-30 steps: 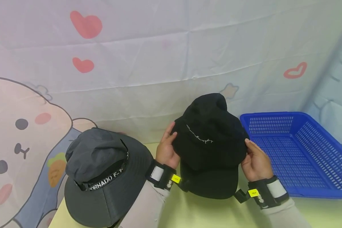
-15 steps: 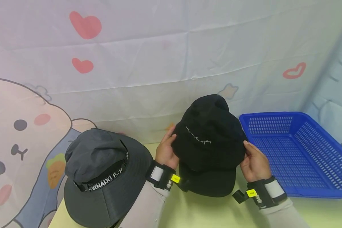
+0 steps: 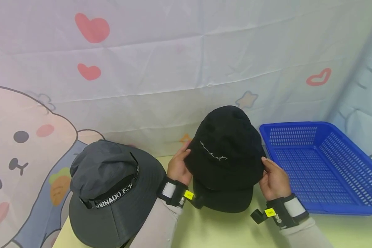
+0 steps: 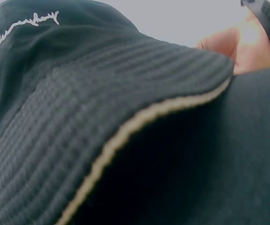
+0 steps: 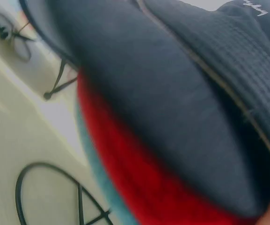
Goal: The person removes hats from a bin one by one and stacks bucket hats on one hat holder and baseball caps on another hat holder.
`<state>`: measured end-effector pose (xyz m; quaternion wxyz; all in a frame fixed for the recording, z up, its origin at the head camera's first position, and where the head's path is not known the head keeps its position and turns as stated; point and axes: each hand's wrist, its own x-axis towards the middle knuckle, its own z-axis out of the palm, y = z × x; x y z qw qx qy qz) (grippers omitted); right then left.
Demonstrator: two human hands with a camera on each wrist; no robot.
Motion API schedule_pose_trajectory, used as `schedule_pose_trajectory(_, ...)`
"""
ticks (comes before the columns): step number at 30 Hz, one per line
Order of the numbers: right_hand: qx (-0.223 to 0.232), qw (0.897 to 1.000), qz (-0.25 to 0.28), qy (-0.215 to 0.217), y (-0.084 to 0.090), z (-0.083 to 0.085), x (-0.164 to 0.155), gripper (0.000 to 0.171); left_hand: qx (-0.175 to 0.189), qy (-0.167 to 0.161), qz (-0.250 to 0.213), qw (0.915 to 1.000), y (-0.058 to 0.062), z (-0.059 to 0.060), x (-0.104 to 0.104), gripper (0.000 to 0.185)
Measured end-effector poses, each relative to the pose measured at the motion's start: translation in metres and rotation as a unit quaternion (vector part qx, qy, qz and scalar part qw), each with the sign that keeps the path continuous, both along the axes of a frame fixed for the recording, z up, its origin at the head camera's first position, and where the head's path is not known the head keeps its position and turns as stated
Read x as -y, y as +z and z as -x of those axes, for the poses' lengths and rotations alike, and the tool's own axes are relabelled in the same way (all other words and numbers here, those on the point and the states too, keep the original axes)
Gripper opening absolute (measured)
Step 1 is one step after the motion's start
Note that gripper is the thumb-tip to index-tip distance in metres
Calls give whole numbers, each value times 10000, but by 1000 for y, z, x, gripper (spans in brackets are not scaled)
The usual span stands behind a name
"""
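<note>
Head view shows a black hat [image 3: 224,155] with a thin line of white script across its crown, held between both hands above the yellow-green counter [image 3: 223,230], near its back edge and between a grey hat and a blue basket. Its brim points toward the person and sits low, close to the counter; whether it touches cannot be told.

The left hand [image 3: 177,167] cups the hat's left side, its fingers [image 3: 186,151] curled lightly round the crown with the thumb toward the front. The right hand [image 3: 274,179] grips the right side in the same way, fingertips pressed into the fabric at the crown's edge. Both wrists carry black straps with a yellow tag, and both forearms, in pale sleeves, come up from the lower edge and angle inward toward the hat.

Left wrist view looks up under the ribbed brim [image 4: 102,117], edged with pale piping, with the script high on the crown. Right wrist view shows the brim blurred and close.

A grey bucket hat [image 3: 111,187] with a lettered black band sits on the counter to the left, well apart. The blue basket [image 3: 325,165], perforated plastic, stands just right of the right hand. A cartoon-printed cloth [image 3: 173,62] hangs behind.
</note>
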<state>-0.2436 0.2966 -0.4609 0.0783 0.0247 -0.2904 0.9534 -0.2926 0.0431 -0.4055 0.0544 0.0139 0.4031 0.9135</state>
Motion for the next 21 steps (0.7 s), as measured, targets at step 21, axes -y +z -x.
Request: schedule_pose_trajectory(21, 1540, 9703, -1635, -903, -7, 2, 12, 27, -169, -257, 356, 9989, -8, -4, 11, 50)
